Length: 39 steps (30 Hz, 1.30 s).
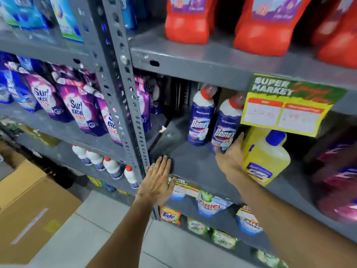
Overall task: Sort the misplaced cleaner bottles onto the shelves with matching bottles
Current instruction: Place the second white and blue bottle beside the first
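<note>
Two blue Domex bottles with red caps stand on the middle grey shelf (189, 163). My right hand (230, 158) grips the base of the nearer Domex bottle (226, 124), next to the other Domex bottle (201, 117) on its left. A yellow cleaner bottle (268, 157) with a blue cap stands just right of my right hand. My left hand (156, 182) rests flat and open at the shelf's front edge, beside the upright post (123, 89).
Red bottles (264, 26) fill the shelf above. Purple Surf Excel pouches (77, 111) sit in the left bay, small white bottles (108, 165) below them. A green-yellow price tag (286, 111) hangs over the yellow bottles. Dark red bottles (336, 171) stand far right. A cardboard box (31, 206) lies on the floor.
</note>
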### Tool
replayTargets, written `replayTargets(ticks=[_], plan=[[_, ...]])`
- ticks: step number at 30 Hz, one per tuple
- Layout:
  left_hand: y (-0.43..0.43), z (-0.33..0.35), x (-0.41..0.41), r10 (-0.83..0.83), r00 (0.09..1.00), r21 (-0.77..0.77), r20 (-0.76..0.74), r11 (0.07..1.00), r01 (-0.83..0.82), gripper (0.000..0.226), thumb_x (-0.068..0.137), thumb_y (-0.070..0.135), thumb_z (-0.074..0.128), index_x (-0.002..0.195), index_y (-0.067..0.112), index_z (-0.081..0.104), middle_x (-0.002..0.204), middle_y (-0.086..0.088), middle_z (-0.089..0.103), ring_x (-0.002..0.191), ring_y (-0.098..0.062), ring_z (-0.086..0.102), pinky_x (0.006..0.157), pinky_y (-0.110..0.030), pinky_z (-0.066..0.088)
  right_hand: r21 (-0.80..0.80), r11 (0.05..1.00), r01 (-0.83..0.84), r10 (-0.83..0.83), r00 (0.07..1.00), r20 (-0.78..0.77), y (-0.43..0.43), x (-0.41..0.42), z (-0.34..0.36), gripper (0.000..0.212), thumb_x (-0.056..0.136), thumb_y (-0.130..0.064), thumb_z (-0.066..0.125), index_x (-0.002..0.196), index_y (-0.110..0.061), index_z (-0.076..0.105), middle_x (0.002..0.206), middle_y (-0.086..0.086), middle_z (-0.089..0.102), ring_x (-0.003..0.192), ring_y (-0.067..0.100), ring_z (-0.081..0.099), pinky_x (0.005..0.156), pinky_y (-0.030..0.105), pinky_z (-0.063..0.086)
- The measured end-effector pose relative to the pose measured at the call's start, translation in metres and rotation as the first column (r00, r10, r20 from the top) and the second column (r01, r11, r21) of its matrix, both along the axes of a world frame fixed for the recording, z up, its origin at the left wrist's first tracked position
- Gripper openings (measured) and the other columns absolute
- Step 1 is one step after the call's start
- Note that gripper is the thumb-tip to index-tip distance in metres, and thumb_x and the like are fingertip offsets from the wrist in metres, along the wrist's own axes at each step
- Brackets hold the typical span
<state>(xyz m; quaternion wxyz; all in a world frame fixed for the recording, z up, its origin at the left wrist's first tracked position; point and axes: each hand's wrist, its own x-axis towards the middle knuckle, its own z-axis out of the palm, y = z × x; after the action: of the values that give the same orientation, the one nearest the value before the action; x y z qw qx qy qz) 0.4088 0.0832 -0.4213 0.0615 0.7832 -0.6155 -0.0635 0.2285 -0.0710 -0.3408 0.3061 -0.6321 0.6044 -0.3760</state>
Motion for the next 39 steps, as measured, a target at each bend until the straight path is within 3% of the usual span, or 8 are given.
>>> replayTargets(ticks=[3, 7, 10, 15, 19, 31, 39], plan=[[0.002, -0.005, 0.002, -0.005, 0.999, -0.038, 0.050, 0.999, 0.006, 0.071, 0.099, 0.052, 0.010, 0.156, 0.011, -0.003, 0.166, -0.006, -0.006, 0.152, -0.022, -0.008, 0.118, -0.034, -0.013, 0.048, 0.998, -0.036, 0.033, 0.998, 0.050, -0.011, 0.003, -0.005, 0.080, 0.089, -0.012, 0.072, 0.154, -0.006, 0.026, 0.143, 0.017, 0.057, 0.128, 0.035, 0.057, 0.102, 0.040, 0.047], [0.001, -0.006, -0.001, 0.008, 0.999, -0.087, 0.049, 0.996, -0.004, 0.072, 0.099, 0.051, 0.011, 0.156, 0.009, 0.005, 0.165, -0.010, 0.004, 0.152, -0.025, 0.001, 0.120, -0.036, -0.009, 0.004, 1.000, 0.011, -0.011, 1.000, 0.010, -0.022, 0.001, -0.011, 0.053, 0.090, -0.008, 0.070, 0.136, 0.000, 0.045, 0.130, 0.023, 0.063, 0.118, 0.040, 0.061, 0.095, 0.044, 0.051], [0.002, -0.005, -0.003, 0.006, 0.999, -0.118, 0.033, 0.993, -0.002, 0.069, 0.101, 0.048, 0.018, 0.155, 0.007, 0.010, 0.165, -0.012, 0.010, 0.152, -0.026, 0.006, 0.122, -0.038, -0.004, -0.037, 0.998, -0.057, 0.054, 0.995, -0.089, -0.020, -0.003, -0.017, 0.043, 0.090, -0.016, 0.074, 0.123, 0.000, 0.052, 0.125, 0.025, 0.063, 0.113, 0.043, 0.061, 0.093, 0.047, 0.052], [0.002, -0.003, -0.005, 0.023, 0.999, -0.110, 0.038, 0.994, -0.019, 0.068, 0.101, 0.047, 0.017, 0.156, 0.007, 0.009, 0.165, -0.011, 0.009, 0.152, -0.026, 0.004, 0.124, -0.041, -0.002, -0.082, 0.966, -0.247, 0.240, 0.967, -0.086, 0.002, -0.001, -0.024, 0.047, 0.089, -0.020, 0.076, 0.127, -0.002, 0.055, 0.127, 0.019, 0.065, 0.115, 0.031, 0.063, 0.087, 0.030, 0.048], [0.002, -0.004, -0.006, 0.030, 0.999, -0.109, 0.040, 0.994, -0.026, 0.068, 0.101, 0.048, 0.015, 0.156, 0.008, 0.009, 0.165, -0.011, 0.009, 0.152, -0.026, 0.004, 0.124, -0.041, -0.002, -0.018, 0.930, -0.367, 0.368, 0.930, 0.015, 0.015, 0.014, -0.021, 0.053, 0.090, -0.020, 0.075, 0.135, -0.003, 0.051, 0.134, 0.017, 0.061, 0.120, 0.026, 0.064, 0.094, 0.041, 0.057], [0.001, -0.003, -0.005, 0.028, 0.999, -0.108, 0.029, 0.994, -0.024, 0.067, 0.102, 0.048, 0.017, 0.156, 0.009, 0.008, 0.165, -0.010, 0.008, 0.152, -0.025, 0.002, 0.120, -0.037, -0.009, -0.014, 0.921, -0.390, 0.389, 0.916, 0.094, 0.024, 0.034, -0.018, 0.058, 0.090, -0.021, 0.073, 0.140, -0.006, 0.047, 0.140, 0.013, 0.058, 0.128, 0.023, 0.058, 0.087, 0.029, 0.053], [0.001, -0.002, -0.003, 0.019, 1.000, -0.094, 0.002, 0.995, -0.019, 0.067, 0.102, 0.047, 0.019, 0.156, 0.009, 0.007, 0.166, -0.009, 0.007, 0.152, -0.024, 0.000, 0.123, -0.038, -0.004, -0.001, 0.914, -0.405, 0.403, 0.908, 0.114, 0.023, 0.036, -0.016, 0.059, 0.091, -0.021, 0.073, 0.141, -0.006, 0.046, 0.141, 0.011, 0.057, 0.130, 0.023, 0.057, 0.091, 0.034, 0.056]])
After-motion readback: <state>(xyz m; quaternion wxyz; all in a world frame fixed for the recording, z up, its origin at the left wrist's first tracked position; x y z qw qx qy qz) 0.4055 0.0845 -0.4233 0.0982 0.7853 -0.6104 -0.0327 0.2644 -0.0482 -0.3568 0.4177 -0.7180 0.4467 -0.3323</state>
